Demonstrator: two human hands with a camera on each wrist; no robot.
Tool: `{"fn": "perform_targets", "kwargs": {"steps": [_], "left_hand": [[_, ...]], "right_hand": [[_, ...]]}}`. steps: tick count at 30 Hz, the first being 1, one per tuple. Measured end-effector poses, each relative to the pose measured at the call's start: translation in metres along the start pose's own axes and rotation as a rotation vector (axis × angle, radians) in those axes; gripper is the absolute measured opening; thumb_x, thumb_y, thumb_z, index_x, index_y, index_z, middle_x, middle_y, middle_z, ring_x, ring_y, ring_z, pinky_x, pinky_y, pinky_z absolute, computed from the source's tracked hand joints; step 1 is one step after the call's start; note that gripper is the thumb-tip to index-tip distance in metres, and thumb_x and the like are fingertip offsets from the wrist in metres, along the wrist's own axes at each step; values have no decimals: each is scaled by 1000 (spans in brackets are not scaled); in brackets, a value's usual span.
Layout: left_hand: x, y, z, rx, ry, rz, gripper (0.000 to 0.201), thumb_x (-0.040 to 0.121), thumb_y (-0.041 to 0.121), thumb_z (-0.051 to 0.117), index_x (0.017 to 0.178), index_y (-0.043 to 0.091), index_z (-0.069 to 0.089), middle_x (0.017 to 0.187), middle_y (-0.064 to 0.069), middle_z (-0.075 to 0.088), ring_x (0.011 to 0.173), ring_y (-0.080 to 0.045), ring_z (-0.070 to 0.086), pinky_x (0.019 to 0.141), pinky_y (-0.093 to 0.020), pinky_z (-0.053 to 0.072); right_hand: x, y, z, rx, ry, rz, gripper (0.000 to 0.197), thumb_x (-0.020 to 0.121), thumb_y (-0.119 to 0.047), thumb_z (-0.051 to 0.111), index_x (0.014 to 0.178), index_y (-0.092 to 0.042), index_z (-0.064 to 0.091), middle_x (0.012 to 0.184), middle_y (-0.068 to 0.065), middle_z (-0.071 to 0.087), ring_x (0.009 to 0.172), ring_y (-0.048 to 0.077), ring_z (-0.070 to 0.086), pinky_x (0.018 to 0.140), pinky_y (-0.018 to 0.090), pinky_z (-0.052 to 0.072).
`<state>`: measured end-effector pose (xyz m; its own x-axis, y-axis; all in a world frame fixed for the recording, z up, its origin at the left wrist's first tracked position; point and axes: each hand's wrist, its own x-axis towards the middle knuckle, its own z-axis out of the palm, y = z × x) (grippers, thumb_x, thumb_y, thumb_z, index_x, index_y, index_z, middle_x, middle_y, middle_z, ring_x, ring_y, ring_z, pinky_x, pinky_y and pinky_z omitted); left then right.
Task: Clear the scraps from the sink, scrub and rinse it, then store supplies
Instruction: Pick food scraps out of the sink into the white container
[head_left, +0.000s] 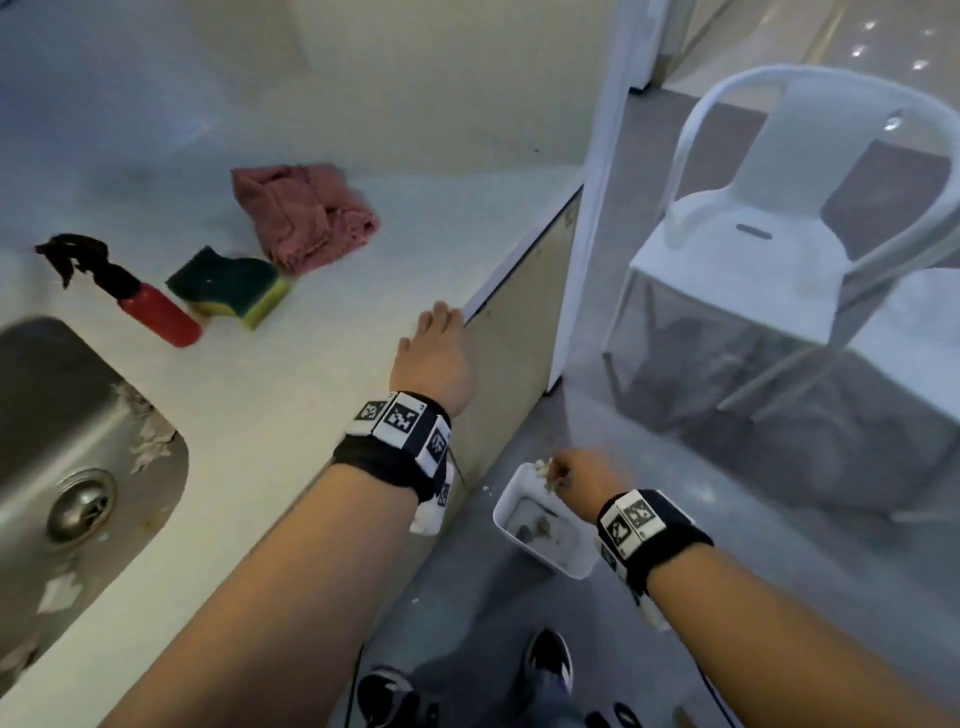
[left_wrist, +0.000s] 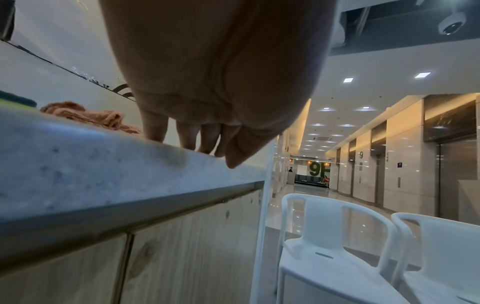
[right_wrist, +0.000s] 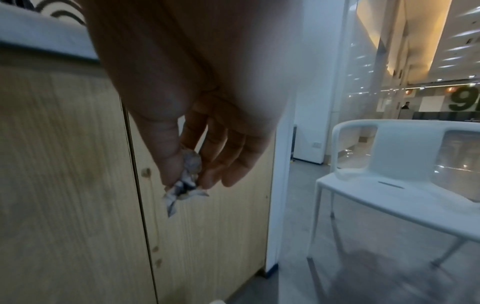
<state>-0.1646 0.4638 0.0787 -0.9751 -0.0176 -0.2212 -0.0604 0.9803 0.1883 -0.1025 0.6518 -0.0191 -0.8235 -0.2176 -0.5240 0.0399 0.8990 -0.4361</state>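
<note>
A steel sink (head_left: 78, 415) at the left holds several pale paper scraps (head_left: 148, 431) along its right wall and near the drain. My left hand (head_left: 434, 358) rests flat on the white counter's front edge, fingers straight (left_wrist: 187, 139). Lower down, my right hand (head_left: 576, 478) pinches a crumpled wet scrap (right_wrist: 185, 181) between thumb and fingers, right above a small white bin (head_left: 540, 525) on the floor. The bin has some scraps at its bottom.
On the counter (head_left: 291, 395) lie a red spray bottle (head_left: 140, 296) with black trigger, a green-yellow sponge (head_left: 228, 286) and a pink cloth (head_left: 306, 213). Wooden cabinet doors (right_wrist: 64, 185) run under the counter. White plastic chairs (head_left: 779, 244) stand right, behind a glass partition.
</note>
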Motion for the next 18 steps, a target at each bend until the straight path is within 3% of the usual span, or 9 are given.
{"fn": "perform_targets", "kwargs": {"steps": [2,7,14,18], "left_hand": [[3,1,6,16,10,-9,63,91,7,39,149,9,14,159,-6,6,145,-24,12,114,-47,24],[2,-1,10,-16,30,-12,65,92,5,37,151,9,10,160,-5,3,147,-22,5,117,-46,17],[-2,1,9,-103,63,-19,62,93,5,35,151,13,14,160,-2,6,147,-20,6,118,-43,11],[-8,1,2,-118,66,-10,59,94,6,36,150,13,17,159,-1,10,145,-20,14,117,-41,17]], "right_hand": [[5,9,10,-29,-40,25,24,92,-13,48,108,-9,65,118,12,63,110,30,59,93,31,45],[9,18,18,-40,-95,43,27,91,-13,52,116,-17,62,126,6,60,117,23,56,97,25,40],[2,15,11,-15,-50,59,27,90,-10,50,113,-18,63,123,4,60,112,22,57,93,28,43],[-4,2,0,15,-21,-3,26,89,-10,50,111,-16,63,121,3,61,112,21,56,95,28,43]]}}
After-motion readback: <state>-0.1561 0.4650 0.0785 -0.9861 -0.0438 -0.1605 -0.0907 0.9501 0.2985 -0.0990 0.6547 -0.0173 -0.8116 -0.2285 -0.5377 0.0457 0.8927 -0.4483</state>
